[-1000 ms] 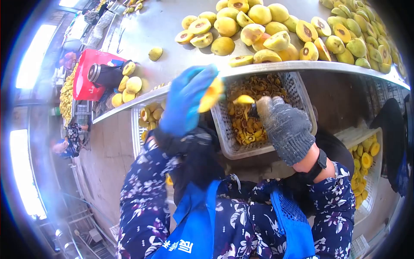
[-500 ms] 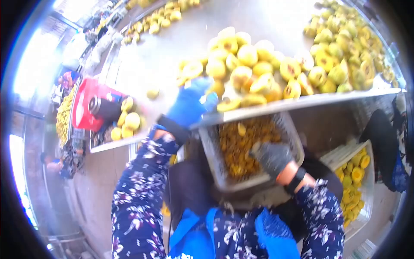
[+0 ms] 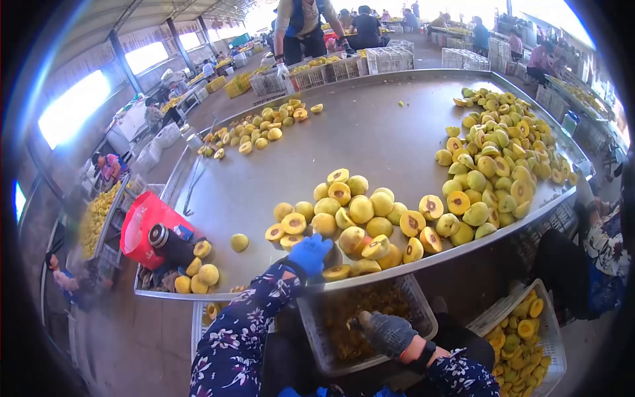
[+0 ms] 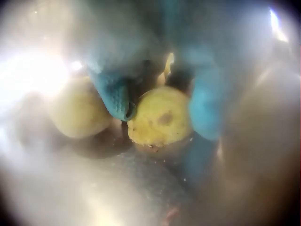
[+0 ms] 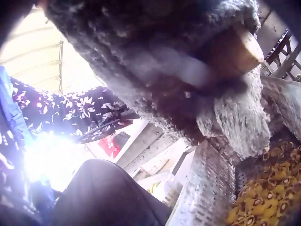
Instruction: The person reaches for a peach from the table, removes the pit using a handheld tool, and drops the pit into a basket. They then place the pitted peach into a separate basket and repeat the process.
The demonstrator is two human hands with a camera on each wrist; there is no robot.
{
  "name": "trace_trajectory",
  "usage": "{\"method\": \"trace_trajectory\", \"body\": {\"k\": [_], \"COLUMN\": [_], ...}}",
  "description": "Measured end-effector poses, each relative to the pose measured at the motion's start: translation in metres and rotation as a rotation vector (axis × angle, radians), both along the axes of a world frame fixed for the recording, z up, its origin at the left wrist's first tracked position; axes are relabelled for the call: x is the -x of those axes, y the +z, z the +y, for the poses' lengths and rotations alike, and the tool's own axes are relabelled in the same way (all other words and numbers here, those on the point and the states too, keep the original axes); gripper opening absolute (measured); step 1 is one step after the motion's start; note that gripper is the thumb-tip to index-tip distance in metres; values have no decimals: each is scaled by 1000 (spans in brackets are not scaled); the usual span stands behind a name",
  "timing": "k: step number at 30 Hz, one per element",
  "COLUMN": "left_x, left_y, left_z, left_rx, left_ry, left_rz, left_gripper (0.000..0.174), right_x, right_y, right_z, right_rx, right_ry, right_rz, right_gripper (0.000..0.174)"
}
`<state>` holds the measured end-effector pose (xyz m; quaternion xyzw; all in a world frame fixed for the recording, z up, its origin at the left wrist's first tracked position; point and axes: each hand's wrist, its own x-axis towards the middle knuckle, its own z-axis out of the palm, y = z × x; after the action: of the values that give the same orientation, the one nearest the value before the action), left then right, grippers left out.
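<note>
My left hand [image 3: 311, 255], in a blue glove, is at the near edge of the metal table, beside a heap of yellow peaches [image 3: 360, 209], many of them halved. Its fingertips pinch a peach half [image 4: 162, 115] from both sides in the left wrist view, and another peach [image 4: 80, 110] lies to the left. Over a crate [image 3: 344, 369] below the table edge, my right hand [image 3: 388, 333] wears a grey knit glove. Its curled fingers grip a pale, wood-like handle [image 5: 249, 49]; the tool's far end is hidden. Pit pieces and scraps [image 5: 263, 202] fill the crate.
A large heap of peach halves [image 3: 496, 159] covers the table's right side. A red bag [image 3: 147, 225] and a dark flask [image 3: 170, 245] stand at its left corner. Another crate [image 3: 559, 351] of halves stands at lower right. People work at tables behind.
The head view has tilted up to show the whole table. My left hand has moved from above the crate to the peach heap, without the piece it held. My right hand stays over the crate.
</note>
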<state>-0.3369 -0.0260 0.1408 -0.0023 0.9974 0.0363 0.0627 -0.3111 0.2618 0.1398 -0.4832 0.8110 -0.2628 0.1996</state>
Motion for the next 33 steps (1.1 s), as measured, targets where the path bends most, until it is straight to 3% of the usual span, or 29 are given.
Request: {"method": "trace_trajectory", "body": {"k": [3,5,6,9,10,12,14,15,17,20,22,26,28,33], "left_x": [6,10,6,-6,-7,-22,-37,-44,-58,-71,-73,-75,-73,-65], "left_y": [-6,-23,-22,-1,-15,29,38,43,49,50,41,44,46,40], "left_z": [-7,-24,-28,-33,-42,-28,-13,-2,22,47,61,88,97,113], "left_rx": [-6,-41,-166,-791,-930,-1390,-1661,-1661,-2007,-2152,-2168,-2174,-2169,-2056], "left_ry": [1,18,28,297,118,386,324,333,210,178,121,191,357,418], "left_rz": [19,85,212,106,328,87,114,107,101,46,84,254,348,501], "left_gripper": [51,60,57,44,43,43,46,46,51,57,58,56,54,53], "right_x": [2,3,5,10,12,13,13,13,11,8,8,5,5,2], "right_y": [-16,-33,-5,15,18,25,27,28,28,29,27,22,21,19], "right_z": [-9,-16,-16,-17,-18,-20,-23,-25,-31,-37,-40,-41,-42,-48], "right_rx": [124,507,491,454,402,390,403,415,473,534,475,329,368,385], "right_ry": [10,-67,-76,-174,-195,-237,-244,-248,-247,-257,-234,-290,-289,-321], "right_rz": [-79,-362,-256,-277,-299,-342,-311,-265,-233,-201,-193,-218,-226,-214], "right_gripper": [13,15,15,33,37,40,42,44,43,39,47,42,39,31]}}
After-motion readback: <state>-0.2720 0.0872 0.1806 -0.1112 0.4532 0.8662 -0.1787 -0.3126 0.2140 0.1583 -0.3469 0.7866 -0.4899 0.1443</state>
